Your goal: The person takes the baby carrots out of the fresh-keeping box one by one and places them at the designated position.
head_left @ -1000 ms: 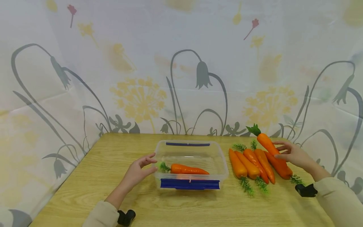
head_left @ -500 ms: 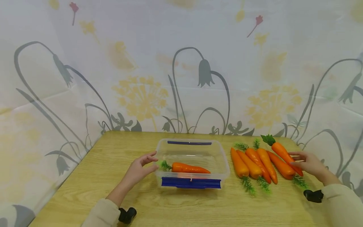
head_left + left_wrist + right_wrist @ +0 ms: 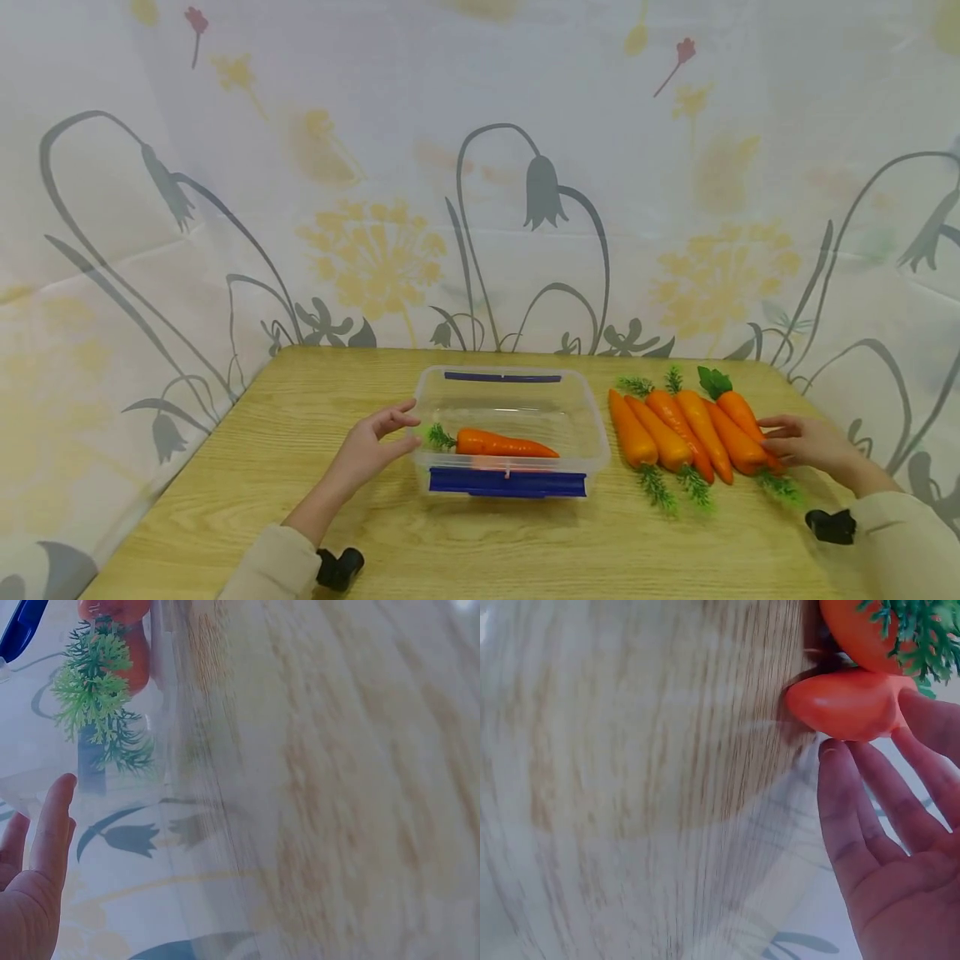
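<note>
In the head view, my right hand [image 3: 817,450] pinches the outermost carrot [image 3: 738,408] between thumb and fingers. That carrot has a leafy green top and lies at the right end of a row of carrots [image 3: 633,429] on the table. Seen from the right wrist, its orange tip [image 3: 840,705] is low against the wood, with the thumb over one side and fingers along the other. My left hand [image 3: 367,450], fingers loosely extended, is at the left side of a clear plastic container [image 3: 585,461]. Inside the container lies one carrot [image 3: 502,443], its fronds towards that hand.
The container has a blue latch [image 3: 507,482] on its front and another on its far side. The wooden table [image 3: 480,550] backs onto a flower-printed curtain [image 3: 390,125]. A black wrist camera [image 3: 831,527] sits by the right sleeve.
My right hand has brought the leafy-topped carrot down and to the right, from above the row to its right end on the table. The left hand stays by the container.
</note>
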Available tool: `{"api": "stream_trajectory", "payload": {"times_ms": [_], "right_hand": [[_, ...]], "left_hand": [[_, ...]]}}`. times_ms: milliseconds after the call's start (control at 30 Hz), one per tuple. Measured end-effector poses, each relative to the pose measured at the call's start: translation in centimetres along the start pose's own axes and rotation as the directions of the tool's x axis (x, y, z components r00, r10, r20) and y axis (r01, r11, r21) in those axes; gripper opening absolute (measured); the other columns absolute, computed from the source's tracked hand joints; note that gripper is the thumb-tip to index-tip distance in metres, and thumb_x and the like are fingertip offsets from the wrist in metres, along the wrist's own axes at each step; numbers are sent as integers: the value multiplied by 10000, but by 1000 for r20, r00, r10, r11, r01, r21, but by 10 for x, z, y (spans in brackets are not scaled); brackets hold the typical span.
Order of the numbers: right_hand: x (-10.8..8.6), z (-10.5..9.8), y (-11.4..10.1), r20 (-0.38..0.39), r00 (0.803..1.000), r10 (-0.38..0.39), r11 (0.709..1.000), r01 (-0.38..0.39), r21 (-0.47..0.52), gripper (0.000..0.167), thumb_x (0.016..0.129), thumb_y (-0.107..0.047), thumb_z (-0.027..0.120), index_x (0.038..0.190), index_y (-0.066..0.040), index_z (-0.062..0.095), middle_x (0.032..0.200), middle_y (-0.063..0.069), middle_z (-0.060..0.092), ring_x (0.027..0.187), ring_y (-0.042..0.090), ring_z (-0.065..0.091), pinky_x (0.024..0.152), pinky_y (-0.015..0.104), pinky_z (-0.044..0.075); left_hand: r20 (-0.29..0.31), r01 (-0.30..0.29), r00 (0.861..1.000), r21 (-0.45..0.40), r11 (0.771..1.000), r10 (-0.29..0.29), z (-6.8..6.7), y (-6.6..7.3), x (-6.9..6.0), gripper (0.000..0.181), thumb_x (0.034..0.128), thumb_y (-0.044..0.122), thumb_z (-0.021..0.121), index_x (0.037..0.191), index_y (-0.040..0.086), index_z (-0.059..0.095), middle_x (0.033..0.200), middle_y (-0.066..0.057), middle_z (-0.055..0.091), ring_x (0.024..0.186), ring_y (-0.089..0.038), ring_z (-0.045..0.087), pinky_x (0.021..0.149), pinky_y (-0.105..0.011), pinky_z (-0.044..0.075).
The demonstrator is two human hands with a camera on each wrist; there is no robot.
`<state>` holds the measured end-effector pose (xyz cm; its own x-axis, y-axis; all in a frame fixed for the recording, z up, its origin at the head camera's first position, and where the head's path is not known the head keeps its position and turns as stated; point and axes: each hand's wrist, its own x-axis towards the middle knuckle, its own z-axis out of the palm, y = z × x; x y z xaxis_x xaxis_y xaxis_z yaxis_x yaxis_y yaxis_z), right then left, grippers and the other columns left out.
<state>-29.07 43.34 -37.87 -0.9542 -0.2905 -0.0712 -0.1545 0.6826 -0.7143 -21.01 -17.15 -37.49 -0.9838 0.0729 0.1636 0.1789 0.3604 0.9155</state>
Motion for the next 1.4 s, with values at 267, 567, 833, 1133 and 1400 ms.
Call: {"api": "stream_trajectory", "payload": {"times_ms": [267,567,833,1133,1400], "right_hand": [[-2,-7,-11,-116,992,-44,996,34,-84,471,934,-100,548,1221,232,378,1042,332,573,786,90,609,670,337,538],[1,-11,-54,-142,976,-165,978,144,-150,432,948,-125,542,1245,166,426,1067,318,573,798,-21,570,662,286,528],[5,-10,-86,-138,970,-201,972,181,-149,464,953,-192,546,1291,103,429,1117,294,550,841,53,599,670,284,521],[12,-6,-113,-105,969,-226,967,209,-147,459,949,-186,557,1315,61,430,1125,240,555,833,53,605,690,295,513],[17,-1,-134,-110,956,-273,953,253,-165,415,944,-183,566,1301,9,475,1117,202,574,892,106,598,698,297,513]], "left_hand": [[-5,-2,1000,1,1000,2,1,1,2,217,832,164,709,1018,63,663,1400,-11,449,1243,-284,441,949,-494,402],[2,-6,1000,-6,1000,6,0,1,2,232,842,128,692,1041,18,650,1399,-25,449,1240,-302,438,949,-497,400],[-1,-3,1000,-1,1000,3,0,1,1,234,834,150,705,1021,20,652,1395,-25,455,1237,-297,444,953,-487,401],[-13,0,1000,4,1000,0,0,1,1,238,828,168,713,1015,32,659,1387,-22,466,1231,-289,454,953,-488,399],[-14,5,1000,0,1000,-5,0,1,1,214,841,133,695,1024,30,657,1388,-20,464,1236,-292,447,951,-496,399]]}}
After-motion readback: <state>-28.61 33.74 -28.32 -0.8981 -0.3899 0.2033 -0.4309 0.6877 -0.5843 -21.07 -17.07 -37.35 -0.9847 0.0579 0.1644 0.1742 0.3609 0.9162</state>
